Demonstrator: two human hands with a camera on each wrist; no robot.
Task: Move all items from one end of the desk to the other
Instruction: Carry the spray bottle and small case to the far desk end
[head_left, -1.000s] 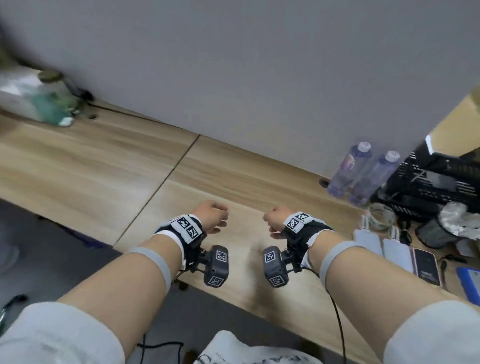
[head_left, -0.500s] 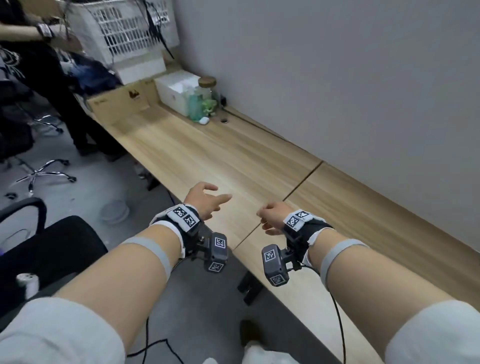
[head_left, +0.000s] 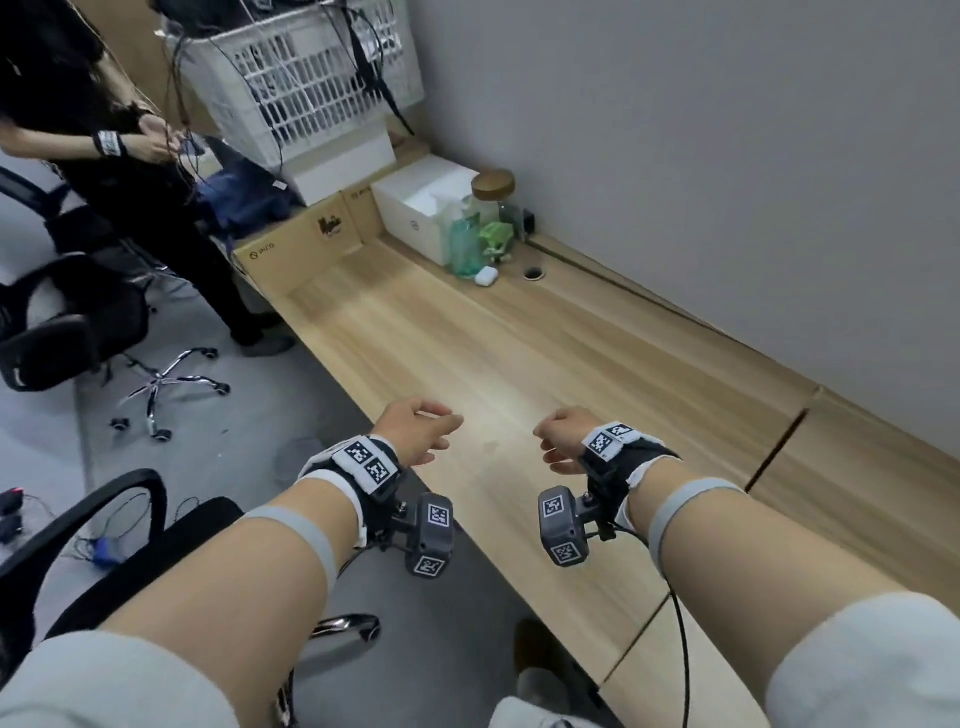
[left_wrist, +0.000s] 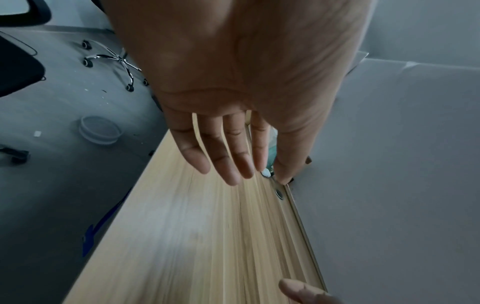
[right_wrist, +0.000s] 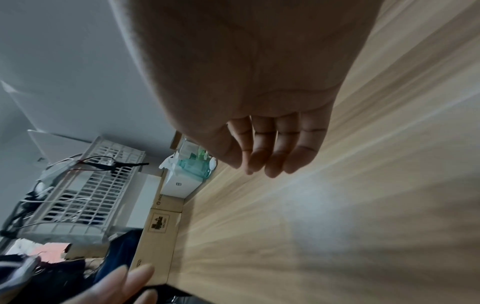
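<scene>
Both hands hang empty above the wooden desk (head_left: 498, 338): the left hand (head_left: 415, 431) over its front edge, the right hand (head_left: 563, 439) further in, fingers loosely bent and relaxed, gripping nothing. From the left wrist view the fingers (left_wrist: 223, 156) reach nearly straight down the length of the desk; from the right wrist view the palm fills the upper frame and its fingers (right_wrist: 275, 152) droop slackly.

At the far end, against the grey wall, stand a white box (head_left: 415, 205), a teal bottle (head_left: 464, 244), a cork-lidded glass jar (head_left: 493, 202) and a green thing beside it too small to name, with a white earbud case (head_left: 486, 275) lying on the desk in front. In the left wrist view the hand hides all of this but a sliver of teal and the earbud case (left_wrist: 266, 172). Brown cartons (head_left: 311, 239) and a white lattice basket (head_left: 306, 83) full of cables sit beyond the desk end. A person in black (head_left: 78, 130), cut off by the frame, stands at the left.

Half a second ago the far-end cluster sat smaller and higher in the head view; now it is larger and nearer centre. A second ago the head faced the opposite end, where bottles, phones and a black crate lay; none of that shows now. Both hands were empty then too.
</scene>
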